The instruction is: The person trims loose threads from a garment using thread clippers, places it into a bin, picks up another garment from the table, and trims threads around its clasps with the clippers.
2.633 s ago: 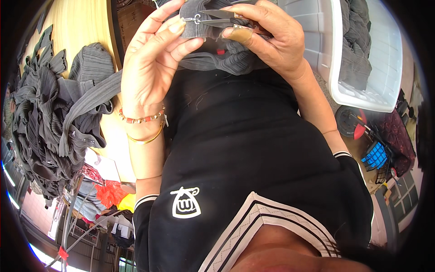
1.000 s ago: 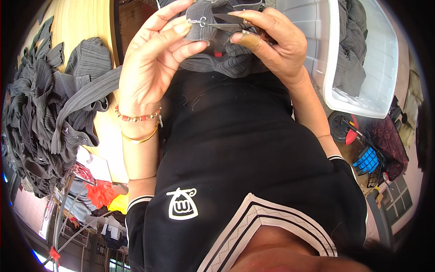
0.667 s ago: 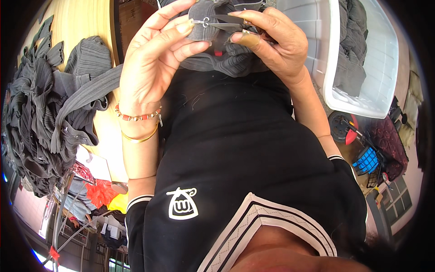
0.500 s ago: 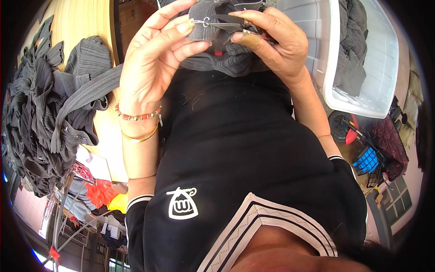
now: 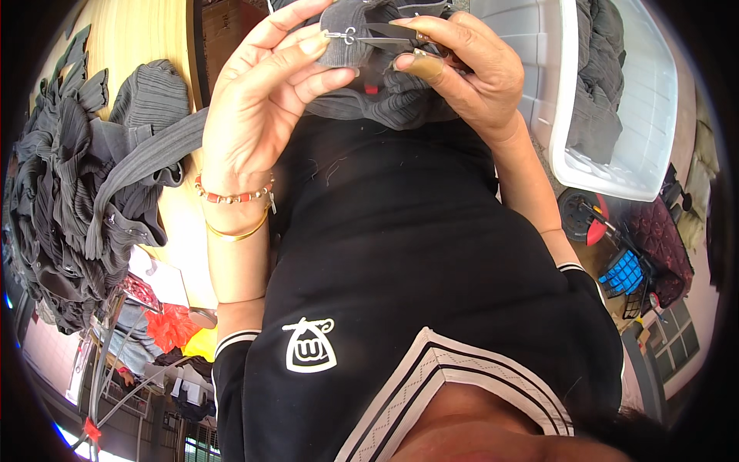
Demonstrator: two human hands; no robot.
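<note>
Left hand (image 5: 262,92): grasping. Thumb and fingers pinch the end of a grey ribbed cloth (image 5: 337,55), which sits at the fingertips, in front of the torso. A metal hook (image 5: 348,37) lies on the cloth just right of the thumb tip, its looped end turned toward the right hand.

Right hand (image 5: 481,77): grasping. Snips (image 5: 392,40) held between thumb and fingers, blades parted, points directed left toward the hook. Lower blade reaches close to the loop; contact cannot be told. Thumb carries a tan wrap (image 5: 426,69).

Below and between the two grips: more grey ribbed fabric (image 5: 396,112), bunched above the black shirt (image 5: 416,231). A small red patch (image 5: 371,90) shows there.

Left of the left grip: table (image 5: 150,38), pale wood, bearing a pile (image 5: 61,208) of dark grey garments. A grey strap (image 5: 154,158) runs from the pile to behind the left wrist; its link to the pinched end cannot be told.

On the left wrist, below the grip: bead bracelet (image 5: 231,199) and gold bangle (image 5: 240,235).

Right of the right grip: white bin (image 5: 564,138), grey clothes (image 5: 600,85) inside.
</note>
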